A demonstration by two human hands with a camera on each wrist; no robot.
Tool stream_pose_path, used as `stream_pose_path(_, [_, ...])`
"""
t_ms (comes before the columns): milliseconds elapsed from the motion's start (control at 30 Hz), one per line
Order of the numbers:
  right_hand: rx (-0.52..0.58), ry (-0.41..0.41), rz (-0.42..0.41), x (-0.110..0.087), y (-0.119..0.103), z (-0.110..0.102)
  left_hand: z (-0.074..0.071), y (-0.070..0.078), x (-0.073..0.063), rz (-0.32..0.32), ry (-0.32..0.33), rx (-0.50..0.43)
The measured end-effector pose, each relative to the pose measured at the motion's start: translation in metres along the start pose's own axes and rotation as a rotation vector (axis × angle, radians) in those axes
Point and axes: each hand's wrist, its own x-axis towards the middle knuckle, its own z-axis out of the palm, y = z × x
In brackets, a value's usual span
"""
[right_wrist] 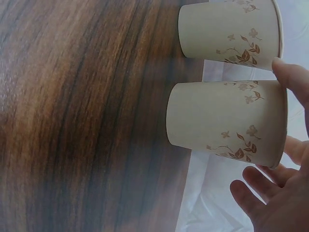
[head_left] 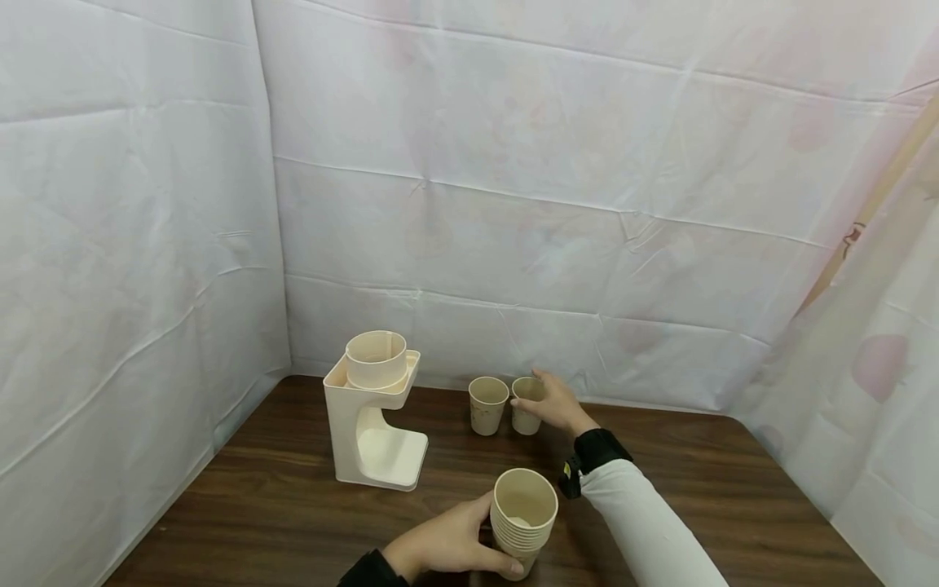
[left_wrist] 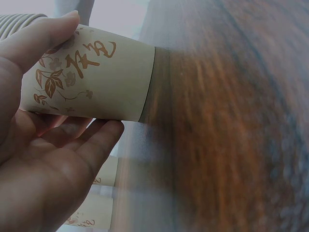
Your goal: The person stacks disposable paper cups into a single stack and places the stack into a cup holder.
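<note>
My left hand (head_left: 455, 538) grips a stack of nested beige paper cups (head_left: 522, 522) near the front of the table. In the left wrist view, thumb and fingers lie on opposite sides of the lowest cup (left_wrist: 101, 72), which bears brown lettering and a leaf print. At the back, my right hand (head_left: 553, 403) is spread around a single paper cup (head_left: 526, 420) standing upright. The right wrist view shows the thumb by its rim and some fingers apart from its wall. Just left of it stands another matching cup (head_left: 487, 416), a small gap between them.
A cream-coloured stand (head_left: 345, 432) with a round open-topped holder (head_left: 376, 367) on it is at the left of the dark wooden table (head_left: 257, 505). White cloth (head_left: 513, 204) hangs behind the table and along both sides.
</note>
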Motion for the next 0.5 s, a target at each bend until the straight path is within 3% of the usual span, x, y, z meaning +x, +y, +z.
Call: stream_pose_path(500, [0.046, -0.003, 0.035, -0.0091, 0.0061, -0.0039, -0.0008, -0.0008, 0.0005, 0.002, -0.007, -0.002])
